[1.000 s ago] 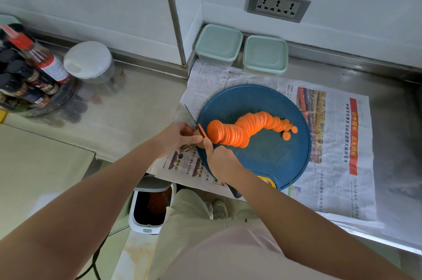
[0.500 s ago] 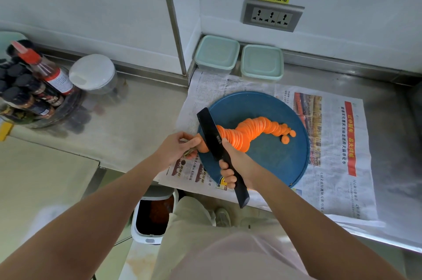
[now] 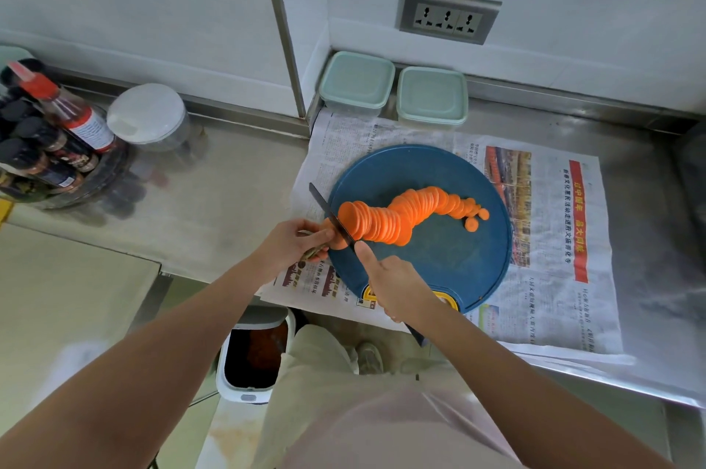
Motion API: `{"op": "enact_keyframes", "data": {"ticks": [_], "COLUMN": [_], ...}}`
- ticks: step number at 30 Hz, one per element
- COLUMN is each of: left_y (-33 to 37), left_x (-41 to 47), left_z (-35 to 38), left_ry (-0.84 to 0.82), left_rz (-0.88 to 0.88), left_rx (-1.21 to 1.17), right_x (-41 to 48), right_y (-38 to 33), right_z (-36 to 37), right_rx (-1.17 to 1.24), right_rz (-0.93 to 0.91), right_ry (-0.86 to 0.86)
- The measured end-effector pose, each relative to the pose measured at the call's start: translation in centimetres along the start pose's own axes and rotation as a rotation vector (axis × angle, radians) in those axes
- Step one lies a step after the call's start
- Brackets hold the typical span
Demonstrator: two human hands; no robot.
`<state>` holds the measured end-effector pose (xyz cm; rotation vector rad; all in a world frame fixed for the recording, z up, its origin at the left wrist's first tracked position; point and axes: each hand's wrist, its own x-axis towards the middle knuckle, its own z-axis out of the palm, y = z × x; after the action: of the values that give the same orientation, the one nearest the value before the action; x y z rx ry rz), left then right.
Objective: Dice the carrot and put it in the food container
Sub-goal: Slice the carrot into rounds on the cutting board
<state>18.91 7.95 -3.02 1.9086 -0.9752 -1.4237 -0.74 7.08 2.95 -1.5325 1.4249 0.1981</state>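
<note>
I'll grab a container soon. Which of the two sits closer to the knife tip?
The left container, beside the steel post; the right container sits under the socket, farther from the knife.

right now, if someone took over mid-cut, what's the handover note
Left hand pinches the carrot stub at the left edge of the blue cutting board.
Right hand grips the knife, blade at that stub.
Carrot slices lie in a fanned row across the board, a few loose at its right end.
The left food container and right food container sit lidded by the wall behind the board.
Done: nearly the whole carrot is cut into rounds.
Left: finish the stub, dice the rounds, open a container, fill it.
</note>
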Motion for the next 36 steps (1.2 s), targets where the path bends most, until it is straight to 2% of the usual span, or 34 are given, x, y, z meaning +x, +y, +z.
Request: {"op": "enact_keyframes", "data": {"ticks": [4, 9, 12, 18, 25, 30, 36], "left_y": [-0.1, 0.1, -0.1, 0.1, 0.3, 0.2, -0.1], "left_x": [-0.1, -0.3, -0.2, -0.6, -0.9, -0.7, -0.8], "left_z": [0.0, 0.2, 0.2, -0.1, -0.1, -0.2, -0.4], "left_ry": [-0.001, 0.028, 0.027, -0.008, -0.016, -0.019, -0.044], "left_rz": [0.005, 0.017, 0.014, 0.003, 0.007, 0.020, 0.054], "left_rx": [0.073, 0.077, 0.069, 0.032, 0.037, 0.020, -0.030], "right_x": [0.4, 0.1, -0.2, -0.3, -0.2, 0.1, -0.3], "right_y": [0.5, 0.6, 0.6, 1.1, 1.3, 0.8, -0.3], "right_z": [0.4, 0.3, 0.4, 1.6, 2.9, 3.2, 1.5], "right_rx": [-0.193, -0.179, -0.284, -0.209, -0.372, -0.283, -0.237], "right_rz": [-0.110, -0.124, -0.201, -0.148, -0.185, -0.113, -0.185], "right_ry": [0.020, 0.026, 0.019, 0.051, 0.081, 0.082, 0.022]}}
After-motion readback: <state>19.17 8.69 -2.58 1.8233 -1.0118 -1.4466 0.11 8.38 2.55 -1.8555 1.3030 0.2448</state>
